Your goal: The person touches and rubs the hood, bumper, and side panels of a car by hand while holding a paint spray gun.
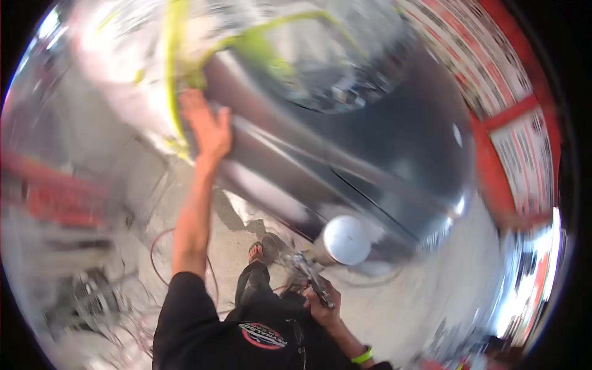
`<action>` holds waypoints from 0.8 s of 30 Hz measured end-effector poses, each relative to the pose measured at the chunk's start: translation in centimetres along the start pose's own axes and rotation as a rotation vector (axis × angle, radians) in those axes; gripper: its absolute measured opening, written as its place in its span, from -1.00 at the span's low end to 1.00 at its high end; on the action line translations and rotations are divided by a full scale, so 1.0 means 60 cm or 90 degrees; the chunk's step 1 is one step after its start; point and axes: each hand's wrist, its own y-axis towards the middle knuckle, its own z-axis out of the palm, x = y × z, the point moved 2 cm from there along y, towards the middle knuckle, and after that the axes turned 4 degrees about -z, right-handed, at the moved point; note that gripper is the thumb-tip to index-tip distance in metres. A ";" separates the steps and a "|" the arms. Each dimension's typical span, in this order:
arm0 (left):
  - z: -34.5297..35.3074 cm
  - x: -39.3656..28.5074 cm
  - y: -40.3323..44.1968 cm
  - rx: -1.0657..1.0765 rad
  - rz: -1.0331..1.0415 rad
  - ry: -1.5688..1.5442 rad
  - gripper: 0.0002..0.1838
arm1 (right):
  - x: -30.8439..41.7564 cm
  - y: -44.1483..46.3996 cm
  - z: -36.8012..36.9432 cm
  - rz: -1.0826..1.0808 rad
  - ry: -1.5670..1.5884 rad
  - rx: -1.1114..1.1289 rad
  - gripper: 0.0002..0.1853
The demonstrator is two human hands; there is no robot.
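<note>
My left hand [208,128] is stretched forward, its fingers extended and somewhat blurred. It lies on or just over the side of a dark grey car body [394,145], beside a strip of yellow-green masking tape [173,68]. Low in front of my body, my right hand [324,307] is closed around a metal spray gun [313,280]. A cup with a round white top [346,239] sits on the gun, between it and the car's lower edge. The grip inside my fingers is mostly hidden.
Masked sheeting [117,86] covers part of the car at upper left. A thin red hose [153,254] loops over the concrete floor near my feet. Blurred red equipment [68,200] stands at left. Printed boards [523,163] on a red frame rise at right.
</note>
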 end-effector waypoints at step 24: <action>0.180 -0.597 -0.626 0.507 0.841 0.029 0.03 | -0.188 -0.392 -0.267 0.087 0.115 -0.517 -0.59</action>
